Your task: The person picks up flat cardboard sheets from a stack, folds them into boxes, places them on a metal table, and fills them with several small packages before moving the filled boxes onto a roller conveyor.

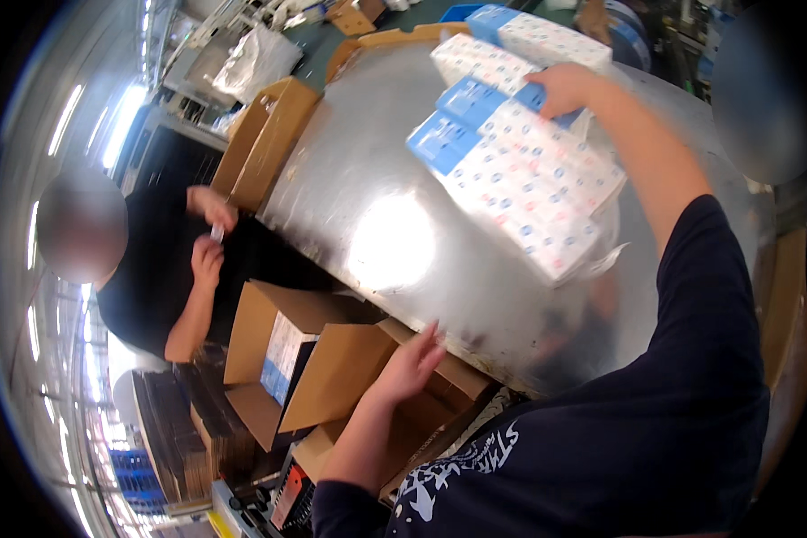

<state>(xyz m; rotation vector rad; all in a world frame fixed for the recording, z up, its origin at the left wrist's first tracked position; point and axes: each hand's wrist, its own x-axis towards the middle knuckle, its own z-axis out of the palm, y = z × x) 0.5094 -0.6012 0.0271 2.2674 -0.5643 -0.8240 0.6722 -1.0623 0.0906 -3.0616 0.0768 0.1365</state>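
Several white boxes with blue ends and small blue and red marks lie grouped on the metal table [332, 197]. My right hand [565, 88] is at the far side of the group, its fingers closed over the blue end of one blue-and-white box [533, 97]. Nearer to me, other blue-and-white boxes [520, 193] lie side by side, with a loose flap of wrapping at their near end. My left hand [411, 363] hovers near the table's front edge, above an open cardboard carton [462, 375]. Its fingers are loosely extended and hold nothing.
Left of my left hand, another open carton [332, 377] has a blue-and-white box inside. A person in black [157, 260] stands at the left, both hands raised around a small item. A long cardboard tray [264, 143] sits on the table's left edge. Flattened cartons [188, 430] are stacked below.
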